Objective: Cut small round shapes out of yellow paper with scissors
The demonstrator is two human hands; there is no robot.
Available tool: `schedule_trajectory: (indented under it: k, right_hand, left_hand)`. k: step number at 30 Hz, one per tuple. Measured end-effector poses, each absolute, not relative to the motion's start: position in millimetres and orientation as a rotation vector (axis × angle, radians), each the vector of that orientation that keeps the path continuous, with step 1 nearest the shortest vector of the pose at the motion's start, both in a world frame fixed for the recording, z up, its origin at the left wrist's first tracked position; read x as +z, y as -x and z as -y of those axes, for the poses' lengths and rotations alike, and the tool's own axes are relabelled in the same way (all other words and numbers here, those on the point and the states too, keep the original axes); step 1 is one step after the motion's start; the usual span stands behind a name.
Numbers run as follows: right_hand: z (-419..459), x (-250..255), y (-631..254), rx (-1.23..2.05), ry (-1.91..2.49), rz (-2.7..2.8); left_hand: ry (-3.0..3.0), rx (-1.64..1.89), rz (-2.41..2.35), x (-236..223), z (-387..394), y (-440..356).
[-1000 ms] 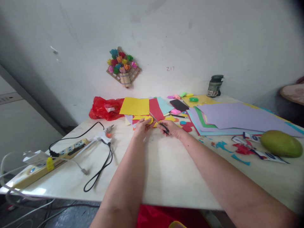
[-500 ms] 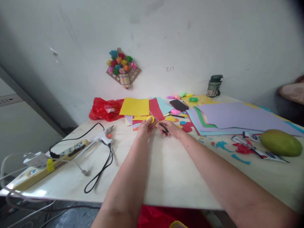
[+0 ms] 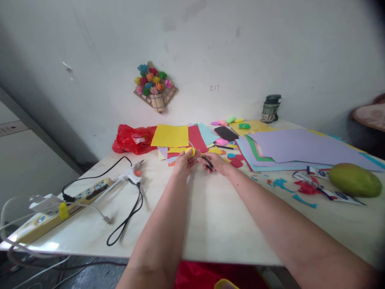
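Between the fingers of my left hand (image 3: 184, 161) is a small rounded piece of yellow paper (image 3: 190, 152). My right hand (image 3: 217, 163) is closed on the dark handles of a pair of scissors (image 3: 207, 162), whose thin blades point up and left beside the yellow piece. Whether the blades touch its edge I cannot tell. Just beyond my hands lie a yellow sheet (image 3: 170, 135), a red sheet (image 3: 197, 138) and small cut scraps. Red paper circles (image 3: 236, 161) and a blue circle (image 3: 231, 155) rest to the right of my right hand.
At left are a glue gun (image 3: 132, 173) and a power strip (image 3: 64, 210) with cords. A red plastic bag (image 3: 132, 138) sits at the back. To the right are stacked coloured sheets (image 3: 300, 146), a green mango-like fruit (image 3: 355, 180), tubes (image 3: 341, 196) and a bottle (image 3: 270, 109).
The view has shifted very slightly. Both hands keep nearly the same position, with the yellow paper piece and the scissors still held.
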State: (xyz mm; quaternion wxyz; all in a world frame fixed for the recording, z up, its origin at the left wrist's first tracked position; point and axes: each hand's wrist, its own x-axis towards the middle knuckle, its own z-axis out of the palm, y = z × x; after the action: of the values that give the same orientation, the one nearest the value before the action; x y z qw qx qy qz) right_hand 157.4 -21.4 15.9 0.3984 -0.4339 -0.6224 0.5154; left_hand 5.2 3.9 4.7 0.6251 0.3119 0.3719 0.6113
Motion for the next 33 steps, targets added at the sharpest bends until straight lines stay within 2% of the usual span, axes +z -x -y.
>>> schedule_trajectory:
  k: [33]
  right_hand:
    - [10, 2, -160, 1.338, 1.033, 1.601]
  left_hand:
    - [-0.666, 1.448, -0.869, 9, -1, -11]
